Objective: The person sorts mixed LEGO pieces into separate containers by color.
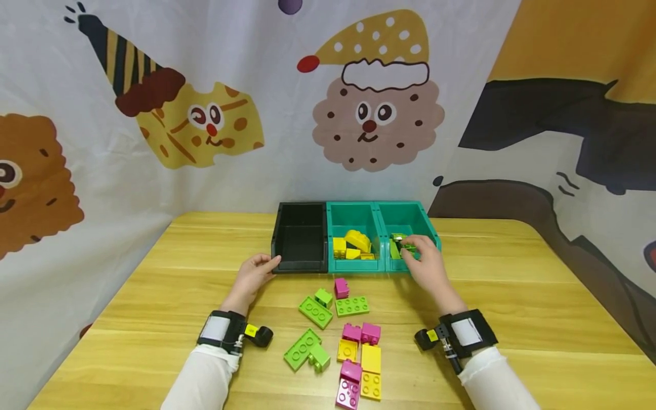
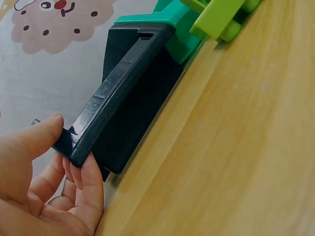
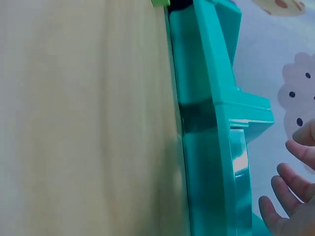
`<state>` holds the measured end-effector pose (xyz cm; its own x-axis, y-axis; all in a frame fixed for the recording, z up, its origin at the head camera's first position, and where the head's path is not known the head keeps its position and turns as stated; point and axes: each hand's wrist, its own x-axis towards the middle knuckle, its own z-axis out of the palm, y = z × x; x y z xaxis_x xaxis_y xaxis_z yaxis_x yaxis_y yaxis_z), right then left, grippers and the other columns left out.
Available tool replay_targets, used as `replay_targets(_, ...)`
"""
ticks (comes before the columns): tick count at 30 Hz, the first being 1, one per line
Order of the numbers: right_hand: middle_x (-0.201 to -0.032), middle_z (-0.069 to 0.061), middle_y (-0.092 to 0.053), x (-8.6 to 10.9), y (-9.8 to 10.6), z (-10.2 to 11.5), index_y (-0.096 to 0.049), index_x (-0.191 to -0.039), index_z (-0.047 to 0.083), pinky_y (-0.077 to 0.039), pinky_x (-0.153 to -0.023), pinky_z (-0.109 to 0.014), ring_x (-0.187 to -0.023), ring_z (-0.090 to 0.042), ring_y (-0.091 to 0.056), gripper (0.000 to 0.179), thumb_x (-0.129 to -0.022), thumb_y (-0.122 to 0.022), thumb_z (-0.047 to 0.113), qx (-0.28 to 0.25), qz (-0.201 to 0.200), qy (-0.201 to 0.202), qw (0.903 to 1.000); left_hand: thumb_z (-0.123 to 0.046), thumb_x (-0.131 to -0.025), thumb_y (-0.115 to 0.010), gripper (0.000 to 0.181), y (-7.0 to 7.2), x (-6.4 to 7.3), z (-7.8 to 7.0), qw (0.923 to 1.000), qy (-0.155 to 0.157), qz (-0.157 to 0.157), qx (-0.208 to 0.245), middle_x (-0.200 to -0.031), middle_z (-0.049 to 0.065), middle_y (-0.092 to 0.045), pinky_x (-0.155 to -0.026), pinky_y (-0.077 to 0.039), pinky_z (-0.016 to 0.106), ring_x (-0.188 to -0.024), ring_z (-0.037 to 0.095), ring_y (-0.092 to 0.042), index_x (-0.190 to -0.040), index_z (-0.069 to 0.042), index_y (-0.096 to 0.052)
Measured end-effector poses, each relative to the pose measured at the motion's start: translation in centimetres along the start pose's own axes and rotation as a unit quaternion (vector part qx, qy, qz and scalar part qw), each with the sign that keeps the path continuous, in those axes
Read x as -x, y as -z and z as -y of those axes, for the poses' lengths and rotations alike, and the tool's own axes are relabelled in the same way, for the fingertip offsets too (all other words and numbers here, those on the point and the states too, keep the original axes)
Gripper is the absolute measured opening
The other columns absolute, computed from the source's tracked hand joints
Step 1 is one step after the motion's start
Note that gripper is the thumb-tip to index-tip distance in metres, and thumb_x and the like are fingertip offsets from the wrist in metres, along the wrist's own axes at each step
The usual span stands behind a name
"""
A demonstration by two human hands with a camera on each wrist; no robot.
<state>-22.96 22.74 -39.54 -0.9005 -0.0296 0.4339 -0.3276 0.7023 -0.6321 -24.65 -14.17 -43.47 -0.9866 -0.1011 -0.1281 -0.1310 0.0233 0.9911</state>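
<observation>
My left hand (image 1: pixel 254 275) holds the front left corner of the black bin (image 1: pixel 301 265), thumb on top of the rim and fingers beneath it in the left wrist view. Nothing lies inside that bin. My right hand (image 1: pixel 426 263) is over the front of the right teal bin (image 1: pixel 405 212), where green bricks (image 1: pixel 394 248) lie, partly hidden by the hand. In the right wrist view the fingers (image 3: pixel 290 182) are spread apart and hold nothing. Yellow bricks (image 1: pixel 352 253) fill the front of the middle teal bin (image 1: pixel 352 212).
On the wooden table (image 1: pixel 179 307) before the bins lie loose green bricks (image 1: pixel 315 312), pink bricks (image 1: pixel 341 288) and yellow bricks (image 1: pixel 371 359). A patterned cloth (image 1: pixel 287 142) hangs right behind the table.
</observation>
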Motion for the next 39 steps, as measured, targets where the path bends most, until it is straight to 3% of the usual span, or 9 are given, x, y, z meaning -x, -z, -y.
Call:
replay_targets(15,-0.103,-0.014,-0.063,2.3,0.0,1.5,-0.065,-0.100,0.000,-0.050,-0.084,-0.051,-0.095,-0.030,-0.059,0.012,-0.092,-0.060,0.007,-0.024,0.020,0.031,0.9990,-0.019,-0.091,-0.065,0.024,0.1,0.0,-0.1,1.0000,0.002,-0.004,-0.006,-0.084,-0.002,-0.047,-0.068,-0.050,0.017,-0.073,0.008,-0.048,-0.098,0.000,-0.053)
replay_targets(21,-0.102,-0.010,-0.065,2.9,0.8,3.3,-0.065,-0.103,0.002,-0.052,-0.083,-0.046,-0.092,-0.026,-0.061,0.014,-0.091,-0.061,0.008,-0.003,0.094,0.050,0.9943,-0.017,-0.091,-0.065,0.022,0.0,0.2,-0.3,1.0000,0.000,0.001,-0.005,-0.083,-0.002,-0.048,-0.067,-0.050,0.017,-0.073,0.008,-0.048,-0.097,0.000,-0.053)
replay_targets(24,-0.107,-0.012,-0.064,3.3,1.1,4.5,-0.064,-0.109,0.003,-0.052,-0.082,-0.044,-0.094,-0.025,-0.061,0.021,-0.091,-0.063,0.014,-0.003,0.166,0.064,0.9840,-0.017,-0.091,-0.065,0.022,0.0,0.3,-0.3,1.0000,-0.001,0.000,-0.005,-0.083,-0.002,-0.047,-0.067,-0.050,0.018,-0.073,0.008,-0.048,-0.096,0.000,-0.053)
replay_targets(30,-0.117,-0.014,-0.060,4.3,1.3,6.5,-0.058,-0.122,0.004,-0.052,-0.082,-0.045,-0.098,-0.024,-0.058,0.044,-0.088,-0.067,0.031,0.026,0.289,0.096,0.9523,-0.017,-0.091,-0.064,0.022,0.0,0.3,-0.3,1.0000,0.001,0.000,-0.006,-0.083,-0.002,-0.048,-0.067,-0.050,0.017,-0.072,0.008,-0.048,-0.098,0.001,-0.053)
replay_targets(36,-0.121,-0.009,-0.059,5.0,0.8,7.4,-0.057,-0.124,0.006,-0.052,-0.082,-0.041,-0.101,-0.026,-0.059,0.054,-0.083,-0.072,0.037,0.061,0.376,0.121,0.9167,-0.018,-0.091,-0.064,0.025,0.1,0.3,-0.3,1.0000,0.001,0.000,-0.009,-0.084,-0.002,-0.048,-0.067,-0.050,0.017,-0.073,0.008,-0.048,-0.100,0.002,-0.053)
replay_targets(39,-0.120,-0.008,-0.060,5.2,0.4,7.6,-0.058,-0.122,0.006,-0.051,-0.085,-0.037,-0.100,-0.024,-0.059,0.053,-0.081,-0.074,0.035,0.074,0.401,0.129,0.9040,-0.020,-0.091,-0.065,0.026,0.1,0.3,-0.3,0.9999,0.004,0.000,-0.012,-0.085,-0.001,-0.048,-0.068,-0.050,0.017,-0.075,0.008,-0.049,-0.101,0.002,-0.053)
